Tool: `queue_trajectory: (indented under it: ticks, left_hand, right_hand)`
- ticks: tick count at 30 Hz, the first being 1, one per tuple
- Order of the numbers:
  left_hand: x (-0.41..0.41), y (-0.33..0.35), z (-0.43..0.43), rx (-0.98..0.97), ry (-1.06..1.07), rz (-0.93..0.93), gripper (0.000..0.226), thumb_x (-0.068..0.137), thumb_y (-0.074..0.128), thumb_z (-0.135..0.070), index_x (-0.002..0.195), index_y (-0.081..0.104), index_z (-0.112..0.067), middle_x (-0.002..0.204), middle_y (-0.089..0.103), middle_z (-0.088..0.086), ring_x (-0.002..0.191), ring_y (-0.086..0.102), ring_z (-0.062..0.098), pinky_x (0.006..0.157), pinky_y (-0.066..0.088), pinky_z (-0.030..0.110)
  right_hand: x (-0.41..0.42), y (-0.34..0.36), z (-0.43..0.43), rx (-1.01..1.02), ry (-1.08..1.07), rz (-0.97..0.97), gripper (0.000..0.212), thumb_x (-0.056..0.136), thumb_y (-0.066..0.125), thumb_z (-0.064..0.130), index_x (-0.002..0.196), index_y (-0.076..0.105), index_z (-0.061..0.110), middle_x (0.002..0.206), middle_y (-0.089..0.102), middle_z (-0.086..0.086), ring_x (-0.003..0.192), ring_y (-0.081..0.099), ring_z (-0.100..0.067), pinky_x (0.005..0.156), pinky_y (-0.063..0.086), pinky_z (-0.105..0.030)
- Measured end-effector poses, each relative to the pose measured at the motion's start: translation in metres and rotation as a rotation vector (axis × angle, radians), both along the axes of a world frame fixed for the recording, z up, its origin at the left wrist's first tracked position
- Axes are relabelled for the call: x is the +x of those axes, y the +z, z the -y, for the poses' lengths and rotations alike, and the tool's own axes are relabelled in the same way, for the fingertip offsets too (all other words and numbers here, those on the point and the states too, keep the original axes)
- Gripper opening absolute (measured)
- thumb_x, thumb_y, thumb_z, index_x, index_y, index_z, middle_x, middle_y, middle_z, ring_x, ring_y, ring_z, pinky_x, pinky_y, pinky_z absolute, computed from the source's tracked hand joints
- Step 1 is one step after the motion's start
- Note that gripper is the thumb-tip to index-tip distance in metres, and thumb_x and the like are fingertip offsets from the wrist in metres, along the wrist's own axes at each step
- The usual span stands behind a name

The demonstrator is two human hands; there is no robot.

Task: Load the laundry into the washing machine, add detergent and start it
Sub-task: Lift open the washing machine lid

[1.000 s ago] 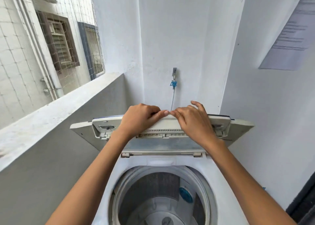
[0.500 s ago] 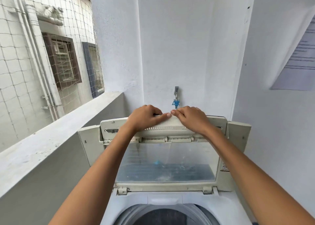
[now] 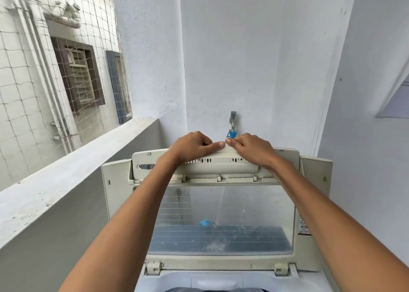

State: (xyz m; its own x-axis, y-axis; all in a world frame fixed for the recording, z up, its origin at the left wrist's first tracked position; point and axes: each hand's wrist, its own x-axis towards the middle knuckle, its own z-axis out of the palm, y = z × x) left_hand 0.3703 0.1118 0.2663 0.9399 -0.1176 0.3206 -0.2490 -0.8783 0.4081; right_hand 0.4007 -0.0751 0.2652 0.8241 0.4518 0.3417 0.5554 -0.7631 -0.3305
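while the folding cream plastic lid with its clear window panel (image 3: 221, 221) stands nearly upright over the white top-loading washing machine (image 3: 219, 280), the step in hand looks like opening it fully so the laundry can go in. at far left runs the grey concrete parapet ledge (image 3: 66, 176), with a netted opening above it. moving right, the left hand (image 3: 190, 148) lies on the lid's top edge, fingers curled over the rim and clenched on it, the forefinger stretched flat along the edge. just right of it, fingertip to fingertip, the right hand (image 3: 252, 148) grips the same rim in the same way. behind the hands, on the white plaster wall (image 3: 243, 59), a metal tap with a blue hose fitting (image 3: 232, 128) sits close to the lid's edge. the drum opening is only a sliver at the bottom of the view, and no laundry or detergent shows anywhere, so the task seems barely begun.

to do this well, i would press the folded lid back evenly with both hands until it rests at its stop, keeping the two halves folded together so the hinge does not pinch a finger. it is wise to ease off before the edge meets the tap, then let go only once the lid stands by itself.
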Motion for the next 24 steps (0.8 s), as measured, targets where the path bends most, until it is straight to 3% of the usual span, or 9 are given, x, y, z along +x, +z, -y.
queue_trajectory:
  ticks: [4,6,9,12,14,17,20,24]
  left_hand:
    - [0.001,-0.001,0.0,-0.024,-0.015,0.005,0.063,0.083,0.05,-0.065,0.051,0.028,-0.016,0.049,0.023,-0.004,0.05,0.025,0.014,0.054,0.021,0.03]
    - [-0.002,-0.001,0.001,-0.065,-0.009,0.045,0.059,0.08,0.055,-0.064,0.053,0.043,-0.013,0.046,0.031,-0.005,0.047,0.029,0.012,0.053,0.024,0.027]
    - [-0.011,-0.002,0.005,-0.097,0.027,0.191,0.041,0.074,0.067,-0.058,0.068,0.066,-0.018,0.048,0.052,-0.011,0.046,0.045,0.003,0.052,0.032,0.023]
    - [-0.023,-0.004,0.01,0.003,0.071,0.371,0.036,0.072,0.068,-0.059,0.073,0.068,-0.023,0.066,0.064,-0.009,0.064,0.057,0.007,0.059,0.041,0.025]
    - [-0.028,-0.009,0.014,0.142,0.08,0.555,0.035,0.073,0.069,-0.053,0.071,0.068,-0.018,0.073,0.064,-0.004,0.072,0.058,0.016,0.063,0.04,0.027]
    - [-0.035,-0.017,0.028,0.351,0.172,0.714,0.026,0.073,0.067,-0.037,0.064,0.069,-0.013,0.07,0.059,0.004,0.066,0.057,0.026,0.061,0.042,0.032]
    - [-0.05,-0.026,0.038,0.409,0.228,0.762,0.013,0.08,0.063,-0.023,0.073,0.07,-0.014,0.074,0.061,0.004,0.068,0.059,0.028,0.064,0.045,0.035]
    - [-0.084,-0.045,0.046,0.41,0.163,0.779,0.024,0.092,0.049,-0.027,0.104,0.064,-0.013,0.099,0.064,0.004,0.093,0.056,0.027,0.083,0.042,0.036]
  right_hand:
    - [0.002,0.0,-0.001,-0.008,0.0,0.008,0.048,0.096,0.03,0.051,0.061,0.032,0.018,0.057,0.041,0.002,0.06,0.045,-0.019,0.052,0.026,-0.028]
    - [-0.001,-0.001,0.0,-0.005,0.009,0.036,0.049,0.097,0.03,0.049,0.06,0.031,0.017,0.056,0.041,0.003,0.062,0.046,-0.022,0.053,0.026,-0.03]
    - [-0.011,-0.003,0.001,-0.015,0.007,0.095,0.047,0.099,0.028,0.044,0.058,0.031,0.021,0.057,0.041,0.004,0.068,0.045,-0.025,0.067,0.03,-0.034]
    - [-0.02,-0.005,0.001,-0.019,0.006,0.166,0.044,0.1,0.027,0.039,0.058,0.028,0.028,0.058,0.039,0.007,0.073,0.046,-0.028,0.084,0.035,-0.039]
    - [-0.024,-0.009,0.003,0.016,0.013,0.255,0.04,0.1,0.032,0.035,0.061,0.038,0.025,0.066,0.05,0.0,0.082,0.051,-0.03,0.082,0.036,-0.039]
    - [-0.03,-0.016,0.011,0.041,0.01,0.399,0.028,0.098,0.039,0.026,0.091,0.062,0.011,0.094,0.063,-0.009,0.093,0.051,-0.028,0.081,0.034,-0.035]
    - [-0.046,-0.024,0.023,0.076,0.043,0.471,0.026,0.096,0.044,0.021,0.113,0.059,0.009,0.112,0.062,-0.008,0.102,0.053,-0.027,0.09,0.036,-0.035]
    - [-0.079,-0.043,0.038,0.062,0.046,0.495,0.037,0.093,0.044,0.021,0.126,0.051,0.008,0.129,0.054,-0.01,0.121,0.047,-0.028,0.103,0.034,-0.039]
